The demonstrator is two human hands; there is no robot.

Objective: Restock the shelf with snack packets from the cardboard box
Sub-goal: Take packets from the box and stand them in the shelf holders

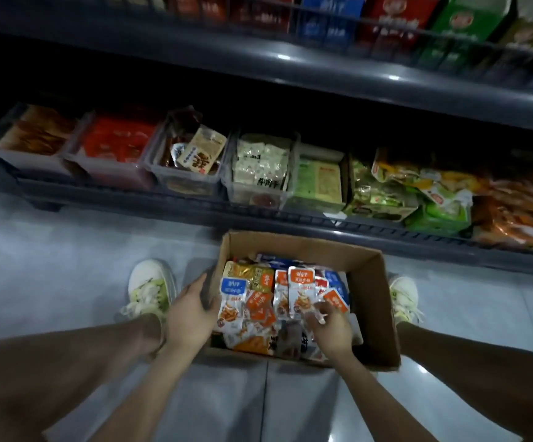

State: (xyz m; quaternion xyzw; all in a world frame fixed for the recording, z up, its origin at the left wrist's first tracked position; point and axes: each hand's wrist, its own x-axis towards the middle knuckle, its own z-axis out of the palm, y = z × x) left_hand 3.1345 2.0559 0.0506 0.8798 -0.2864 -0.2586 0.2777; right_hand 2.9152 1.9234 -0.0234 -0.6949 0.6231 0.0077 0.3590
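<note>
Squatting over the cardboard box [376,301], parked open on the floor [51,266] just before the bottom shelf [195,205], presumably to keep each carry short. Bracing its left wall with the left hand [191,314], fingers hooked over the edge, likely to stop any sliding. Reaching in with the right hand [330,330], fingertips pinched on the lower edge of an orange-topped packet [300,291] stood up out of the heap of snack packets [258,301], seemingly to lift it free. Nearly all stock yet in the box; along the shelf, clear bins [188,173] part filled, with room for more.
</note>
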